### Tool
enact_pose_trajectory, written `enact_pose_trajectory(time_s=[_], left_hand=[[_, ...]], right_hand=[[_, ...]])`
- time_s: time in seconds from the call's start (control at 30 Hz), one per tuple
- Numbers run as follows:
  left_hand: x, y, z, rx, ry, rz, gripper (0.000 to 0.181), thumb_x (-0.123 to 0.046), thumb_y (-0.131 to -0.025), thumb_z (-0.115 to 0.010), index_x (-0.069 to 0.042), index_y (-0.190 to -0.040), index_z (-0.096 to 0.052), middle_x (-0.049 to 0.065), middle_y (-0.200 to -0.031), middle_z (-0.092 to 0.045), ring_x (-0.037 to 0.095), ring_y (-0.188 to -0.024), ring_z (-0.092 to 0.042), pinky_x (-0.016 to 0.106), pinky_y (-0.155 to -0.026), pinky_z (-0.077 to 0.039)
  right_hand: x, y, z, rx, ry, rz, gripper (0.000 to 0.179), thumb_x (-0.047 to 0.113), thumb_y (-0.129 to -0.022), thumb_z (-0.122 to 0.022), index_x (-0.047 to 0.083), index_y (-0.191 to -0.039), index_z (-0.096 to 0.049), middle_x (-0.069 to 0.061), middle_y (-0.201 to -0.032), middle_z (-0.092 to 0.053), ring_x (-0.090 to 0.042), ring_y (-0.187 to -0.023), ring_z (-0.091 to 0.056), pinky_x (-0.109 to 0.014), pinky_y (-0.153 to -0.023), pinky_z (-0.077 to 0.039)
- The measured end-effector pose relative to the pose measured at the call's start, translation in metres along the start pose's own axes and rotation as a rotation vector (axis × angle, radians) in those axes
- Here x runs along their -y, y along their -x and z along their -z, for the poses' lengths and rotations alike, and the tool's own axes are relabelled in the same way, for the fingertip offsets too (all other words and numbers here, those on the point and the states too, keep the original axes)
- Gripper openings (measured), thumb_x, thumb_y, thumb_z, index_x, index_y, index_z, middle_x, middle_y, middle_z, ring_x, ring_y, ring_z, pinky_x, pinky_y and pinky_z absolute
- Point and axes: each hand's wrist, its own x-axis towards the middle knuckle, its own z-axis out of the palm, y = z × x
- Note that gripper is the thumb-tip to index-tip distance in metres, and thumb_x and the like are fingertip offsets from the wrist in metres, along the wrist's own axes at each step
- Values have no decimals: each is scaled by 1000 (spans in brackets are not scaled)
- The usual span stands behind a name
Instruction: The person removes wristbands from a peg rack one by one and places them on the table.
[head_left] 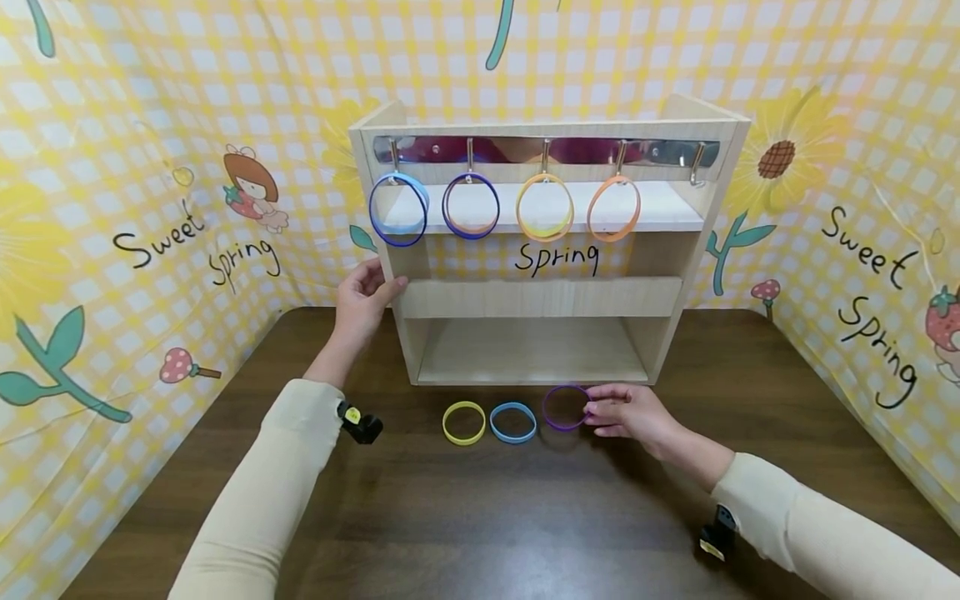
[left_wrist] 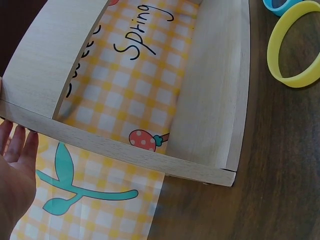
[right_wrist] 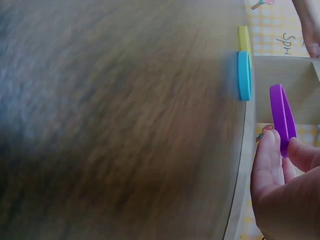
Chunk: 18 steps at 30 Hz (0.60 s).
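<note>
My right hand [head_left: 633, 414] pinches a purple silicone wristband [right_wrist: 278, 107] between thumb and fingers, raised off the table in front of the shelf. On the wooden shelf [head_left: 540, 298], my left hand [head_left: 360, 304] grips the left side panel, thumb at the front edge. A yellow wristband [head_left: 464, 442] and a light blue wristband [head_left: 513, 439] lie on the table, left of the purple one. From the shelf's hooks hang a dark blue band [head_left: 401, 244] with a light blue one, another dark blue band [head_left: 471, 237], a yellow-orange band [head_left: 545, 239] and an orange band [head_left: 613, 240].
A metal rail [head_left: 506, 150] with several hooks runs along the shelf's top front. Its rightmost hook [head_left: 697, 164] is near the right panel. The brown table [head_left: 480, 517] extends toward me. Yellow checked cloth [head_left: 315, 100] encloses the back and sides.
</note>
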Motion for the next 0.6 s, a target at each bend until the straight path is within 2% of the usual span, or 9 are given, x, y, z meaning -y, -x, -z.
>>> enact_pose_trajectory(time_s=[0.07, 0.27, 0.37, 0.47, 0.6], left_hand=[[0, -1, 0, 2, 1, -2, 26, 2, -86, -69, -5, -111, -66, -1, -98, -67, 13, -93, -62, 21, -75, -51], [-1, -1, 0, 11, -5, -8, 34, 2, -86, -69, 8, -118, -60, -3, -97, -67, 12, -92, -62, 21, -74, -51], [0, -1, 1, 12, -19, -1, 36, 1, -87, -69, 10, -121, -58, -2, -99, -66, 12, -93, -61, 21, -75, -51], [-1, 0, 1, 8, -20, 11, 34, 1, -87, -69, 7, -119, -60, 1, -100, -66, 13, -93, -61, 21, -75, -51], [-2, 0, 1, 4, -8, 15, 27, 2, -86, -69, -3, -113, -65, 2, -100, -66, 13, -93, -61, 21, -76, -50]], right_hand=[[-2, -1, 0, -3, 0, -17, 42, 1, -93, -61, -18, -128, -46, -21, -104, -68, -19, -85, -69, -35, -75, -56], [-5, -2, 0, 6, 5, -33, 41, 0, -93, -61, -18, -127, -47, -19, -101, -68, -21, -86, -69, -35, -74, -56], [-7, -2, -1, 12, 11, -40, 40, 0, -93, -61, -18, -126, -47, -17, -100, -69, -22, -86, -69, -35, -73, -57], [-10, -3, -1, 17, 22, -53, 39, -1, -93, -60, -18, -125, -48, -15, -99, -69, -21, -86, -69, -35, -73, -57], [-11, -6, -2, 7, 39, -56, 37, -2, -92, -61, -18, -124, -50, -15, -97, -69, -21, -85, -69, -34, -71, -57]])
